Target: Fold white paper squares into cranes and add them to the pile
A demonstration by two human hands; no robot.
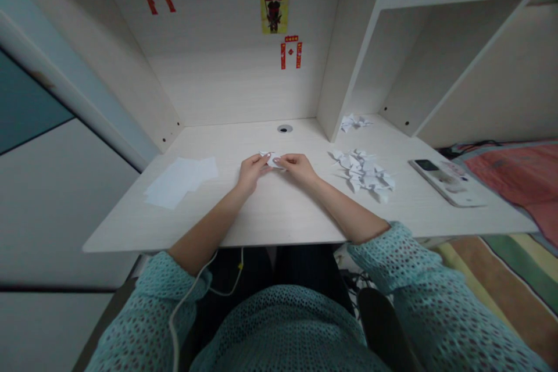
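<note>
Between both hands, near the middle of the white desk [279, 215], is a small folded piece of white paper [273, 160]. My left hand [253, 170] pinches its left side, and my right hand [299, 167] grips its right side with thumb and fingers. The exact shape of the fold is partly hidden by the fingers. Left of my hands lie flat, overlapping white paper sheets [183, 180]. On the right is a heap of folded white paper pieces [366, 174], with a few more folded pieces [355, 122] behind it by the shelf divider.
A white phone-like device [449, 183] lies at the desk's right. Shelving [366, 40] rises behind, with a cable hole [285, 128] at the back of the desktop. Red cloth [518, 174] and striped bedding [501, 279] lie beyond the right edge. A white cable [174, 325] hangs over my left sleeve.
</note>
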